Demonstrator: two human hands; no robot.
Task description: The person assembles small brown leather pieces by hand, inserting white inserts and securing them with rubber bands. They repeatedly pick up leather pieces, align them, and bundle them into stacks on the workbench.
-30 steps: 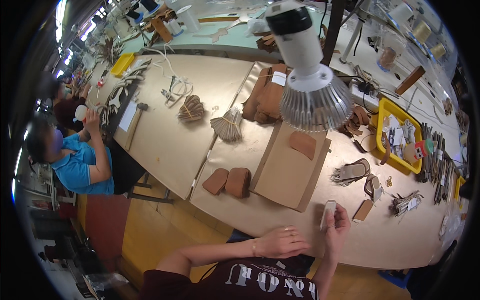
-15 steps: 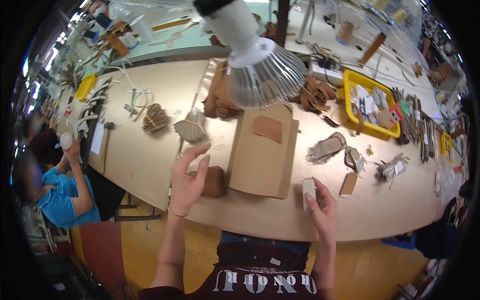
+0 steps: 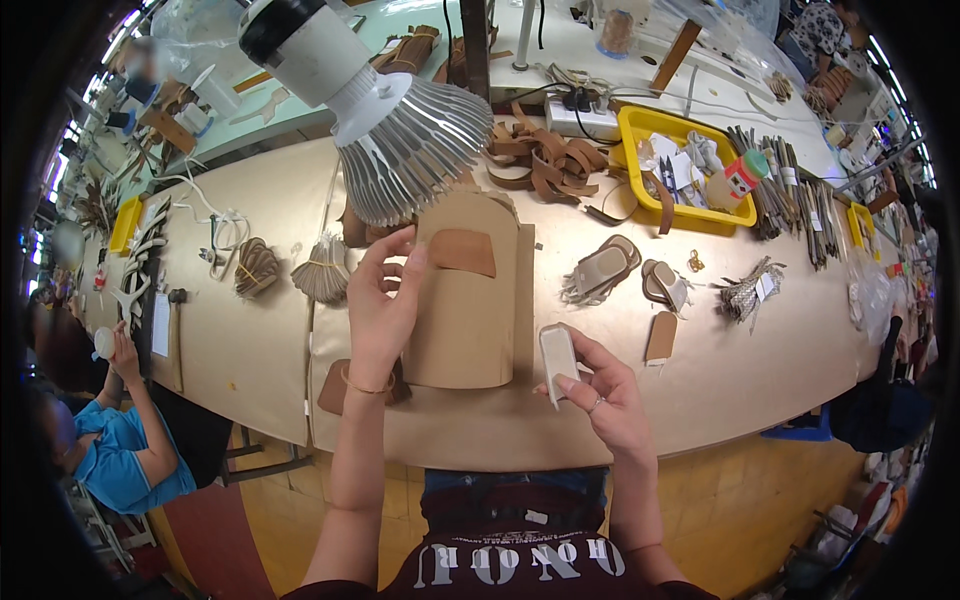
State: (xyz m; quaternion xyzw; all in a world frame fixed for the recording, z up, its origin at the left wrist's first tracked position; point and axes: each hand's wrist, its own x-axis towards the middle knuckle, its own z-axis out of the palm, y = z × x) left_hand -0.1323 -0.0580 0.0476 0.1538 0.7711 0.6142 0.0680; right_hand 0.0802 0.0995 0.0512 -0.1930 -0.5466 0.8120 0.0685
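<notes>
My right hand [image 3: 612,402] grips a pale rectangular piece with a rounded top [image 3: 558,360] between thumb and fingers, above the near part of the table. Empty, its fingers apart, my left hand [image 3: 385,310] hovers by the left edge of a tan board with a rounded top [image 3: 465,340]. On that board, just right of my left fingertips, lies a brown leather patch [image 3: 464,253]. Dark brown leather pieces [image 3: 345,384] lie partly hidden behind my left wrist. To the right are small stacks of layered leather pieces [image 3: 605,265] and a single brown tab [image 3: 661,338].
A large lamp [image 3: 415,140] hangs over the board's far left. Bundled strips [image 3: 322,268] lie left of it. Brown leather straps [image 3: 555,165] and a yellow tray [image 3: 690,215] with a jar stand at the back. A person in blue [image 3: 125,450] works at the left.
My view has shifted, so the table things sit further left. My left hand has moved toward the brown patch on the board. My right hand still holds the pale piece, nearer the board.
</notes>
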